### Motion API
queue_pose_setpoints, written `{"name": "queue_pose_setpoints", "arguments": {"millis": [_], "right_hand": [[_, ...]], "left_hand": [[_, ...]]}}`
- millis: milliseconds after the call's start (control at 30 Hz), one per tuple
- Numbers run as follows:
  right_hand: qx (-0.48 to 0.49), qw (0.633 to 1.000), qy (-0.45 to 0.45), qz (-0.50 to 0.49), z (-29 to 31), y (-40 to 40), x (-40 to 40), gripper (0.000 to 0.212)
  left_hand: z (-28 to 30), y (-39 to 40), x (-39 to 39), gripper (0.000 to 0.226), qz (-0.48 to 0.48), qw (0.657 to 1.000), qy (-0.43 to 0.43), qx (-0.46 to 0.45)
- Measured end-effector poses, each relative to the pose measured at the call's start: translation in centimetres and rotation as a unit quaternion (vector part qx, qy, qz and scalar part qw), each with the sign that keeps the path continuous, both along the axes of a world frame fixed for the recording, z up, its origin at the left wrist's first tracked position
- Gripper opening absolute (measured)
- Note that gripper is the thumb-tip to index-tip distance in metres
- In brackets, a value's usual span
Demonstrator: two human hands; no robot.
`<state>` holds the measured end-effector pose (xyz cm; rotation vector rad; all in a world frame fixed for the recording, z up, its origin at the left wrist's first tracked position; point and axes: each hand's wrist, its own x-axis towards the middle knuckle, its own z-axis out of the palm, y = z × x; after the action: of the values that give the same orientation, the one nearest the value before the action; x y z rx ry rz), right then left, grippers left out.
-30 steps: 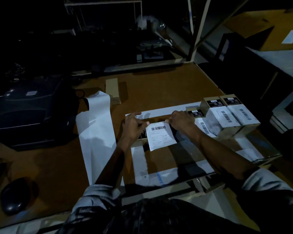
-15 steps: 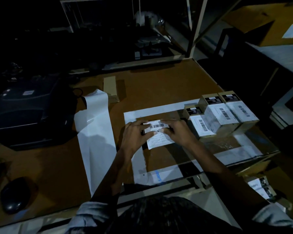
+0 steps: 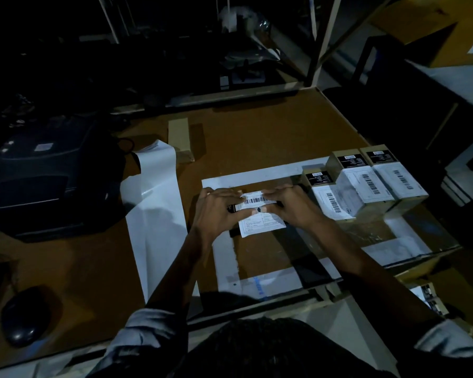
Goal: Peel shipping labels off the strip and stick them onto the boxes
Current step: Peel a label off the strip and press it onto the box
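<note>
Nearest the camera, two grey sleeves (image 3: 145,331) reach forward over the edge of the brown worktop (image 3: 257,137). To the near left a dark mouse (image 3: 22,320) rests on it.

Further in, both hands meet over a white shipping label (image 3: 260,218) with a barcode at its top. The left hand (image 3: 216,211) lies on the label's left part, its fingers (image 3: 230,193) stretched fairly straight along the top edge and the thumb pressing near the middle. The right hand (image 3: 290,205) mirrors it on the right, fingers flat across the upper edge, thumb down on the paper. Neither hand is clenched; both press the label down flat. Under the label a dark box (image 3: 234,233) shows only at its edges, sitting inside a white taped rectangle (image 3: 257,174) marked on the worktop.

Left of the hands, the long white backing strip (image 3: 156,214) runs away toward a black printer (image 3: 47,181).

Right of the hands, three labelled boxes (image 3: 366,184) stand side by side, touching, each with a barcode label on top.

Beyond the strip, a small cardboard piece (image 3: 179,140) stands on the worktop. The far background is too dark to make out.
</note>
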<state>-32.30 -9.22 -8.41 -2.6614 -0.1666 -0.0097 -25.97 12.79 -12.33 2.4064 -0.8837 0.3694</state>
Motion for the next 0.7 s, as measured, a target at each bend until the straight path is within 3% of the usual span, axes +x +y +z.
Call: {"name": "queue_pose_setpoints", "arguments": {"millis": [233,500,700], "right_hand": [[-0.031,0.998,0.034,0.038,1.9,-0.5,2.5,0.023],[-0.055,0.996,0.07,0.026,2.7,-0.4,4.0,0.027],[-0.092,0.991,0.096,0.029,3.0,-0.1,4.5,0.034]], "left_hand": [[2.4,-0.1,3.0,0.063,-0.025,0.993,0.052,0.103],[2.9,-0.8,5.1,0.085,-0.059,0.985,0.111,0.122],[3.6,-0.9,6.2,0.07,-0.067,0.982,0.123,0.127]]}}
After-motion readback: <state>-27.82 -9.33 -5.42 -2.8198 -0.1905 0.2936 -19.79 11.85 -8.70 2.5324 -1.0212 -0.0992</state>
